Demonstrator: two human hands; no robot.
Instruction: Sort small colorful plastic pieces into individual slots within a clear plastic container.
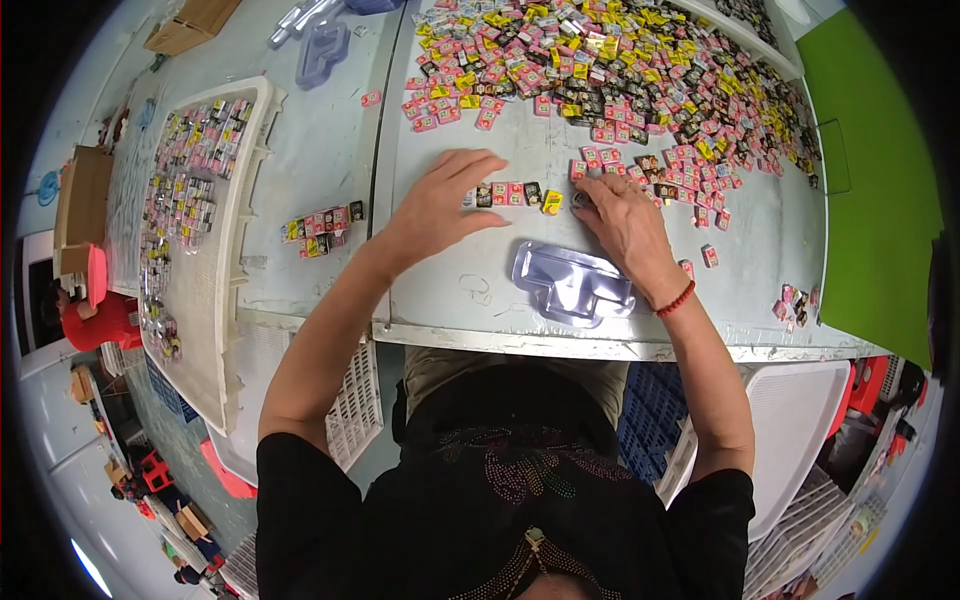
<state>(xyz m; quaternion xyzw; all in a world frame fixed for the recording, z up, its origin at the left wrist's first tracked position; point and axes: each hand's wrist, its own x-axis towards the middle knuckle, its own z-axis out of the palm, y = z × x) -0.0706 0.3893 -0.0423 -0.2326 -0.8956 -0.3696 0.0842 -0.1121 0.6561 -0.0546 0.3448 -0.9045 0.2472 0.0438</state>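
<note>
A short row of small pink and black boxes (515,194) lies on the table, with a yellow box (552,203) at its right end. My left hand (440,205) is open at the row's left end, thumb and fingers spread apart with nothing gripped between them. Just right of the yellow box, my right hand (625,215) has its fingertips closed on a small dark box (580,200), which they partly cover. Below the row sits a clear moulded plastic tray (548,268), its right end close under my right wrist.
A large heap of mixed small boxes (640,70) spreads across the table's far side. Left of my left arm is a small cluster of boxes (322,228). Beyond it stands a white crate (232,260) holding packed sets. More clear trays (322,52) lie at the far left.
</note>
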